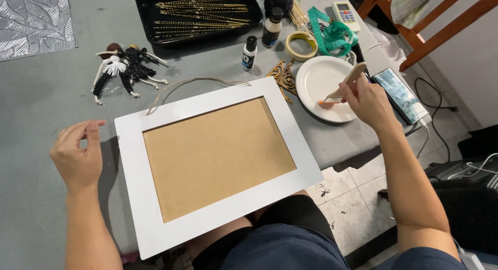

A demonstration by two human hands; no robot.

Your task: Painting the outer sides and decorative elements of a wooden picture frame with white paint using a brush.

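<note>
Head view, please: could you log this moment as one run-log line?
left hand: empty, beside white frame | right hand: holds brush, tip on white plate | frame: on grey table

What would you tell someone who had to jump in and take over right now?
Right hand: holds a wooden-handled brush, bristle end down on the white plate.
Left hand: empty, fingers loosely curled, on the grey table just left of the frame, not touching it.
White frame: lies flat, its near edge over the table edge above the lap; brown backing board is bare, twine hanger at the top.
Done: brush is at the plate.
Left: nothing is on the board yet. Two small bottles, tape roll and wooden ornaments sit beyond the frame.
</note>
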